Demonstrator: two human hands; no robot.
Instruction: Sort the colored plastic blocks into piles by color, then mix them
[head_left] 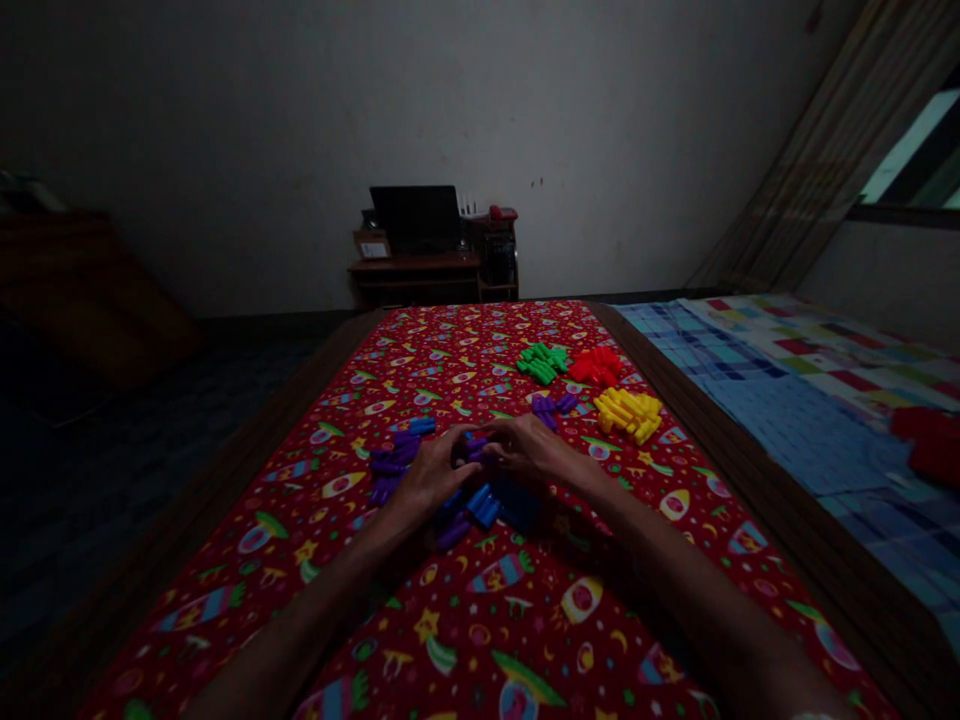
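Note:
My left hand (435, 468) and my right hand (531, 448) meet over a mixed pile of small plastic toy pieces. Both have curled fingers around a purple toy piece (476, 449) between them; the fingers partly hide it. Left of my left hand lie several purple pieces (390, 465), with a blue piece (422, 426) just beyond. Under my wrists are more blue pieces (484, 506) and a purple one (453, 532). Past my right hand lies a small purple group (551, 408).
Sorted piles of green (542, 362), red (596, 366) and yellow pieces (628, 412) lie at the right on the red patterned cloth (450, 640). Beyond the table's far end stands a desk with a dark monitor (417, 216). A bed (817, 430) adjoins on the right.

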